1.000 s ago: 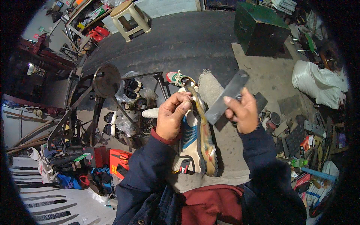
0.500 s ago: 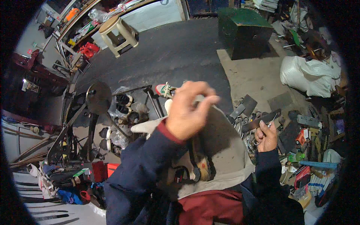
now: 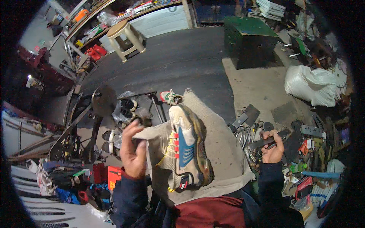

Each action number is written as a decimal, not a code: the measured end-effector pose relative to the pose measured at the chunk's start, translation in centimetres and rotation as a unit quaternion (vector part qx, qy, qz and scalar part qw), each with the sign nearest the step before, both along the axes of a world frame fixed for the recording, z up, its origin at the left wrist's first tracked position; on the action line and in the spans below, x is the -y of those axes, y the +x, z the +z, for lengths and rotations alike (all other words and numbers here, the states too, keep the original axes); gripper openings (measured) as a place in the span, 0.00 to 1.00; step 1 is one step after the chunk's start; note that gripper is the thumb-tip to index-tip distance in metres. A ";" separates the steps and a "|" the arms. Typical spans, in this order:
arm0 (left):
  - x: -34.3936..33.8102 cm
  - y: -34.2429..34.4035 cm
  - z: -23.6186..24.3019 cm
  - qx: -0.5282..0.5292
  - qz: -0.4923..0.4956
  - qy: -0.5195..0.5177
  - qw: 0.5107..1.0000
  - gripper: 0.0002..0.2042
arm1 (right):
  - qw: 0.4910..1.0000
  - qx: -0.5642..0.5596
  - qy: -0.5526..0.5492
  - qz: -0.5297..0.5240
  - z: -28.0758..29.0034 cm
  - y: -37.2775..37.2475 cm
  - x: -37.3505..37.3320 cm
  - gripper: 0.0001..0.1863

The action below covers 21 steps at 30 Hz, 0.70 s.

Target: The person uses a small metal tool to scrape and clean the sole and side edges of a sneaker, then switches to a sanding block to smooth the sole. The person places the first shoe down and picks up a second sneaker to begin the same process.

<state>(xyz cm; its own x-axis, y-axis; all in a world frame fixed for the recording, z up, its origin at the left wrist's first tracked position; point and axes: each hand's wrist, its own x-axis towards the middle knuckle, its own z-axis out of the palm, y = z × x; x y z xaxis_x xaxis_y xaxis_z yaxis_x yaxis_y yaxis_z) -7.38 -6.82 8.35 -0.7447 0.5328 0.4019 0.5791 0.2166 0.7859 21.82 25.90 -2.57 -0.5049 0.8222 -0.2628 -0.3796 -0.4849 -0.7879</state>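
Observation:
A cream sneaker [image 3: 185, 148] with a blue side panel, red lace loops and yellow laces lies on its side, toe away from me. Under it a grey-beige cloth [image 3: 228, 152] covers my lap. My left hand [image 3: 133, 152] is raised beside the shoe's lace side, apart from it, fingers spread and holding nothing. Off to the right, my right hand [image 3: 273, 149] is closed round a dark flat bar [image 3: 260, 144] above a heap of hand tools. The bar's exact kind cannot be made out, and fingers hide its middle.
Metal hand tools [image 3: 247, 135] lie right of the cloth. A black metal stand with a round plate [image 3: 103, 100] rises at left, near several shoes [image 3: 128, 106]. Farther off are a beige stool [image 3: 125, 40], a green box [image 3: 251, 36] and a white sack [image 3: 311, 85].
My left hand has moved left and down from over the shoe, uncovering it. My right hand has shifted onto the dark bar; the thin pointed metal piece seen there before no longer shows.

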 end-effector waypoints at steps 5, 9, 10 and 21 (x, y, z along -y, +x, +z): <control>8.4 4.6 -4.3 0.259 -0.016 -0.032 0.965 0.31 | 0.999 0.011 0.031 0.036 1.0 -3.5 1.1 0.17; 7.5 6.5 -4.1 0.159 0.000 -0.143 0.977 0.34 | 0.996 0.021 0.054 0.072 2.6 -6.0 2.3 0.20; 6.6 6.5 -3.8 0.098 -0.017 -0.161 0.982 0.35 | 0.995 0.015 0.061 0.079 3.0 -6.3 2.5 0.20; 0.6 2.9 -1.5 -0.035 -0.023 -0.121 0.992 0.09 | 0.982 0.075 0.166 0.053 6.7 -5.9 5.8 0.11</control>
<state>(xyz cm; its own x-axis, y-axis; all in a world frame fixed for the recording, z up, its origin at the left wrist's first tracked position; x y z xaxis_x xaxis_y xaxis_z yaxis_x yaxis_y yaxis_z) -4.44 -7.45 6.81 -0.6925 0.6530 0.3068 0.6434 0.3667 0.6720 15.97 20.06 4.16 -0.5684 0.8200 -0.0674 -0.2078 -0.2224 -0.9526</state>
